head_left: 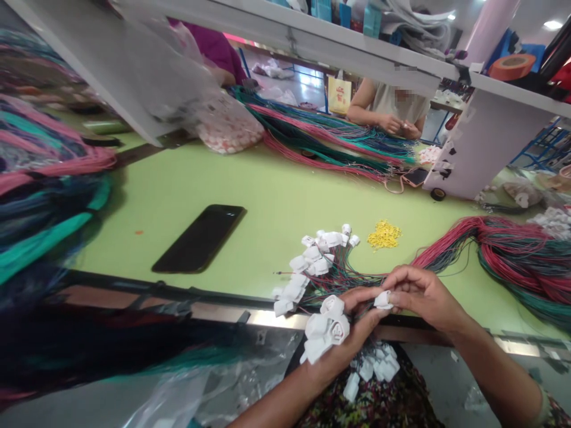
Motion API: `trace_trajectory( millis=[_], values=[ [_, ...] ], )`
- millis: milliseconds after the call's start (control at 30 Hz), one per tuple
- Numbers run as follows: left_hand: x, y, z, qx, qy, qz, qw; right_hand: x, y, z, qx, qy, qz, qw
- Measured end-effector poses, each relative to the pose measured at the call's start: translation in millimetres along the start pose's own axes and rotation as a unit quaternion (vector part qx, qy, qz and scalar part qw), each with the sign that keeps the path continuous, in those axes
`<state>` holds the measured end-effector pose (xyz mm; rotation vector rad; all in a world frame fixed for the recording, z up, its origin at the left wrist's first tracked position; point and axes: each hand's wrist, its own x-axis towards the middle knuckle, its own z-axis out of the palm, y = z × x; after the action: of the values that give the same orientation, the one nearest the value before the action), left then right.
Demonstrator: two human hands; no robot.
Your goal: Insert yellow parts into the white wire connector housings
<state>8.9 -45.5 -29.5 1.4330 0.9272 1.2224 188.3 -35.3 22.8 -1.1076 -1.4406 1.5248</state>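
Observation:
At the table's near edge, my left hand (345, 348) is closed round thin wires, with a bunch of white plastic connectors (325, 328) sticking out behind the thumb. My right hand (426, 294) pinches one small white connector (382, 299) between thumb and fingers, and the left fingertips meet it there. More wired white connectors (312, 255) lie on the table just beyond my left hand. Others (379, 364) hang below my hands over my lap. A little pile of yellow parts (384, 234) lies beyond my right hand.
A black phone (199, 239) lies on the green table (276, 196). Wire bundles fill the left (53, 178) and right (508, 249) sides. A bag of pale parts (229, 125) hangs under the shelf (307, 30). Across the table a co-worker's hands (399, 125) handle something small.

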Motion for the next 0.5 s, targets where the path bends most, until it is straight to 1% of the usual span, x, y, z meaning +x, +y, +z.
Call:
trace_trajectory(
  millis=[67, 100, 167, 200, 233, 267, 333, 400, 433, 500],
  values=[
    [2, 3, 0.8, -0.007, 0.001, -0.016, 1.0, -2, -2, 0, -0.049, 0.006, -0.062, 0.997],
    [3, 4, 0.4, -0.007, 0.001, -0.016, 1.0, -4, -3, -1, -0.09, 0.017, -0.102, 0.991],
    [6, 7, -2.8, -0.004, -0.002, 0.006, 1.0, -10, -7, -4, -0.184, 0.038, -0.177, 0.966],
    [8, 8, -5.5, -0.008, -0.009, 0.019, 1.0, -14, -9, -5, -0.23, 0.039, -0.204, 0.951],
    [10, 9, -8.7, -0.02, -0.015, 0.023, 0.999, -20, -11, -7, -0.269, 0.027, -0.218, 0.938],
    [12, 10, -12.1, -0.04, -0.019, 0.012, 0.999, -26, -12, -8, -0.306, 0.001, -0.218, 0.927],
    [15, 13, -17.6, -0.088, -0.022, -0.045, 0.995, -41, -10, -9, -0.384, -0.073, -0.186, 0.901],
    [19, 15, -19.6, -0.11, -0.02, -0.1, 0.989, -56, -1, -6, -0.461, -0.141, -0.146, 0.864],
    [20, 15, -18.9, -0.105, -0.025, -0.111, 0.988, -62, 6, -3, -0.488, -0.162, -0.14, 0.846],
    [21, 17, -15.0, -0.07, -0.024, -0.089, 0.993, -70, 19, 1, -0.526, -0.193, -0.153, 0.814]
  ],
)
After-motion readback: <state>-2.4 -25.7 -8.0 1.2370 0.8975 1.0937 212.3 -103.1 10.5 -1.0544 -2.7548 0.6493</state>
